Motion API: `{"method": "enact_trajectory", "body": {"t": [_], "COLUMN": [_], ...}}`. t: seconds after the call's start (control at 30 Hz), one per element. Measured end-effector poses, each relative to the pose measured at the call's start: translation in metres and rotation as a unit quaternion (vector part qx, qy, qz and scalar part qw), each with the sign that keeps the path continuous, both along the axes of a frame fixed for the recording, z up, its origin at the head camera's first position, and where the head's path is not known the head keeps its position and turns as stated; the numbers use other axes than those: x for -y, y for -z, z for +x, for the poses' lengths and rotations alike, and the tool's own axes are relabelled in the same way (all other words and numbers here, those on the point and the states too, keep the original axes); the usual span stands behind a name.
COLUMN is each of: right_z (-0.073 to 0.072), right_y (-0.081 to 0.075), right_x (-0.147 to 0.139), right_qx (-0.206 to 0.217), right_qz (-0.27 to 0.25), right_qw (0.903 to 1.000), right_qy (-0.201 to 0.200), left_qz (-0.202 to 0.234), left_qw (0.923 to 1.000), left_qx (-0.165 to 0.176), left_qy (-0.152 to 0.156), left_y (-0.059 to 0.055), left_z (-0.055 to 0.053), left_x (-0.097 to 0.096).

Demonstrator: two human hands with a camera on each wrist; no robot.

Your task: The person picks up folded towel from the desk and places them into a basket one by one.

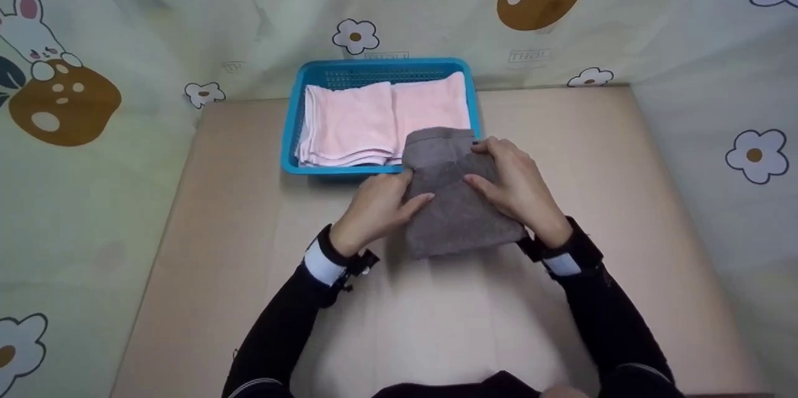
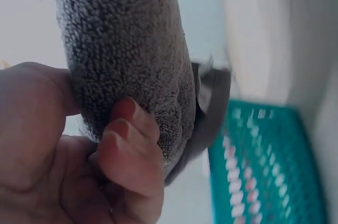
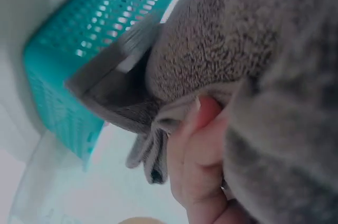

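Note:
Both hands hold a folded grey towel [image 1: 458, 211] above the table, just in front of the basket. My left hand [image 1: 383, 204] grips its left edge, thumb on top and fingers curled beneath, as the left wrist view shows. At the right edge, my right hand [image 1: 514, 179] pinches the cloth with its thumb and forefinger on the upper face; other fingers curl under it in the right wrist view. The towel's far end overlaps the front right corner of a blue basket [image 1: 290, 130] in the head view. Folded pink towels [image 1: 355, 123] lie side by side inside the basket.
The basket stands at the back of a pale wooden table [image 1: 237, 211], near a patterned curtain [image 1: 262, 30] that hangs behind. More of this curtain runs along the left and right sides of the table.

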State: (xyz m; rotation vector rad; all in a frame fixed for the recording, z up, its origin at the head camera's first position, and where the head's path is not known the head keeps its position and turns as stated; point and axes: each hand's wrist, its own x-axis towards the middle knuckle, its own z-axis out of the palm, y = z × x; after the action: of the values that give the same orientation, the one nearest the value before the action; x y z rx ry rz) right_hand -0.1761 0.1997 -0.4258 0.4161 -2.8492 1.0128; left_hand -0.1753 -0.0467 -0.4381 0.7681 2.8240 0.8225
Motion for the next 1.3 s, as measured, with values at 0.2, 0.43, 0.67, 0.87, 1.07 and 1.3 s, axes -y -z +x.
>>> {"method": "enact_trajectory", "body": {"t": [0.2, 0.43, 0.67, 0.87, 1.07, 1.3], "right_z": [-0.052, -0.108, -0.14, -0.144, -0.145, -0.142], "right_y": [-0.013, -0.008, 0.024, 0.037, 0.043, 0.048], "right_x": [0.038, 0.099, 0.143, 0.148, 0.146, 0.141], "right_qx": [-0.033, -0.015, 0.016, 0.017, 0.002, -0.014], "right_qz": [-0.014, -0.021, -0.02, 0.027, 0.134, 0.207], "right_qw": [0.9993, 0.9992, 0.9993, 0.9994, 0.991, 0.9783], "right_qy": [0.008, -0.03, -0.028, -0.016, -0.009, -0.005], "left_qz": [-0.026, -0.051, -0.065, -0.098, -0.113, -0.114], "left_qw": [0.9928, 0.9629, 0.9463, 0.9514, 0.9515, 0.9585], "left_qx": [-0.062, -0.135, -0.128, -0.133, -0.136, -0.113], "left_qy": [-0.099, -0.228, -0.29, -0.26, -0.251, -0.236], "left_y": [-0.014, -0.009, 0.02, 0.031, 0.04, 0.049], "left_z": [-0.036, -0.082, -0.111, -0.119, -0.125, -0.125], "left_x": [0.024, 0.065, 0.095, 0.101, 0.107, 0.109]}}
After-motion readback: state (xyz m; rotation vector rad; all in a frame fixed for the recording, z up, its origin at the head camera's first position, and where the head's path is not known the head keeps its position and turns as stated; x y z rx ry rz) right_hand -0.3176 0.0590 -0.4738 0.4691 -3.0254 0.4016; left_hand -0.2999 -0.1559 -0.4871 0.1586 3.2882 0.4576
